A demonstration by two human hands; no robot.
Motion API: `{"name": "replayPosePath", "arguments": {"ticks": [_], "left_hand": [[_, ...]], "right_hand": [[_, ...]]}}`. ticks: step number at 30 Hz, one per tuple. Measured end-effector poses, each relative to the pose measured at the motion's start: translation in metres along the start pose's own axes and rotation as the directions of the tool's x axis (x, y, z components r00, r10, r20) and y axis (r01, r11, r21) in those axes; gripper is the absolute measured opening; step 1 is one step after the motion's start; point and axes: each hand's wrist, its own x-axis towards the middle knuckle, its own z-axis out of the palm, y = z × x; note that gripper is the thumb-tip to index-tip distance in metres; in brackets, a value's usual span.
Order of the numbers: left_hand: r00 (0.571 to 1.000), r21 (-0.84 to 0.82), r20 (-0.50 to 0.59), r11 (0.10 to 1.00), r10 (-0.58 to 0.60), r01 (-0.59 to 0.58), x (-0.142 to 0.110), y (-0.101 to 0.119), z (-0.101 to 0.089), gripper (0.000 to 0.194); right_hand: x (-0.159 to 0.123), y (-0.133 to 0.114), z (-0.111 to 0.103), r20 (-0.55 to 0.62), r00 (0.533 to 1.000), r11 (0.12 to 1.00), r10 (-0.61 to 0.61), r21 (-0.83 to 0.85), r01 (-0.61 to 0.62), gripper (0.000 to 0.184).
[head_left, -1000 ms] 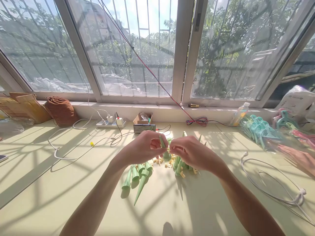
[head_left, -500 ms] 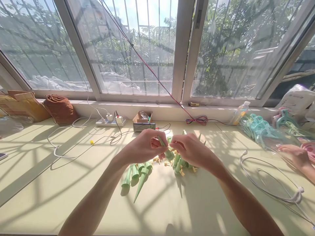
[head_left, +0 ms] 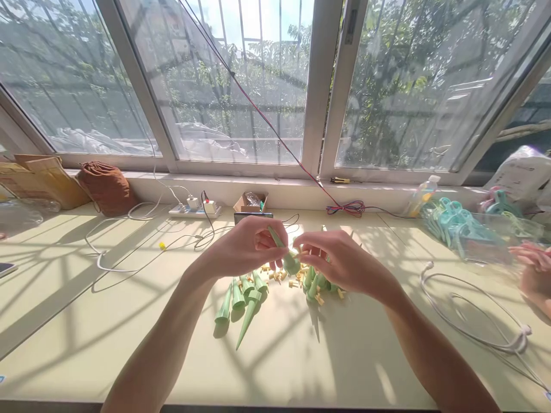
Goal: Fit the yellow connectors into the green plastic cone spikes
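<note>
My left hand [head_left: 241, 248] is closed around a green plastic cone spike [head_left: 284, 252], its tip pointing up and left. My right hand [head_left: 340, 261] pinches a small yellow piece [head_left: 302, 253] at the spike's wide end. Both hands hover above the pale yellow table [head_left: 129, 321]. Below my left hand lies a row of several green spikes [head_left: 241, 298]. Under my right hand sits a loose pile of green spikes [head_left: 316, 282] with scattered small yellow pieces [head_left: 279, 276].
A power strip [head_left: 193, 210] with white cables, a small cardboard box [head_left: 249, 202] and a brown pouch [head_left: 105, 186] stand along the window ledge. A white cable [head_left: 473, 321] loops at right. Teal and pink plastic clips [head_left: 456, 223] lie far right, beside another person's hand [head_left: 534, 269].
My hands have lifted slightly and stayed together on the spike. The other person's hand at the right edge has moved up toward the clips.
</note>
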Motion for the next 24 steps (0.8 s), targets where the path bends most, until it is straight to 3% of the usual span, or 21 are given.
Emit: {"name": "replayPosePath", "arguments": {"ticks": [8, 13, 19, 24], "left_hand": [[0.998, 0.015, -0.048, 0.999, -0.042, 0.042, -0.002, 0.001, -0.001, 0.020], [0.996, 0.067, -0.061, 0.995, -0.069, 0.073, -0.002, -0.004, 0.000, 0.030], [0.999, 0.122, -0.022, 0.991, -0.042, 0.045, 0.000, -0.007, 0.004, 0.011], [0.997, 0.160, -0.045, 0.985, -0.055, 0.061, 0.001, -0.006, 0.006, 0.010]], "right_hand": [[0.000, 0.003, 0.006, -0.035, 0.998, 0.995, -0.057, -0.078, 0.054, 0.018], [0.000, 0.003, 0.007, -0.029, 0.997, 0.991, -0.074, -0.110, 0.070, 0.011], [0.000, 0.004, 0.010, 0.002, 0.997, 0.987, -0.075, -0.140, 0.074, 0.013], [-0.001, 0.006, 0.012, 0.010, 0.997, 0.977, -0.078, -0.198, 0.079, 0.016]]}}
